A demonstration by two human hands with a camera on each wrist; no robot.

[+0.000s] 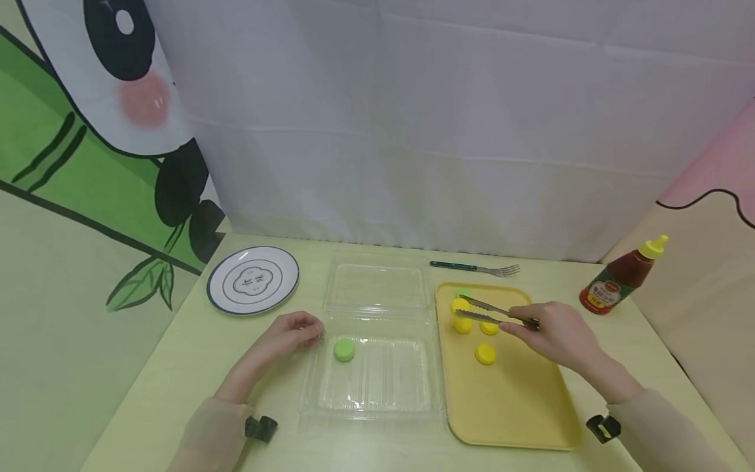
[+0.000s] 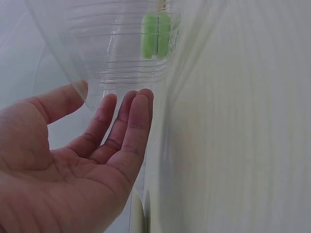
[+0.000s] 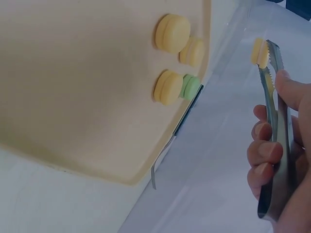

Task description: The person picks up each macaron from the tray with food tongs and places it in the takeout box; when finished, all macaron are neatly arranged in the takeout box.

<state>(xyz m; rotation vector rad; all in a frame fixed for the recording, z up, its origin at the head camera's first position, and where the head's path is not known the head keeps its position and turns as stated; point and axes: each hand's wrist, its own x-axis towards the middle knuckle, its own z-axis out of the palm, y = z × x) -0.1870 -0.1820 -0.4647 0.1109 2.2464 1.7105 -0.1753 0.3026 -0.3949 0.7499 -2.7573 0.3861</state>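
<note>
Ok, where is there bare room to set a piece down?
The clear container has bare base to the right of its green macaron. The near half of the yellow tray, below the nearest yellow macaron, is bare too. The tray's far end is crowded: macarons cluster there, under the tongs.

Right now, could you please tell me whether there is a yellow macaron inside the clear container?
No, the head view shows just a single green macaron lying in the clear container.
</note>
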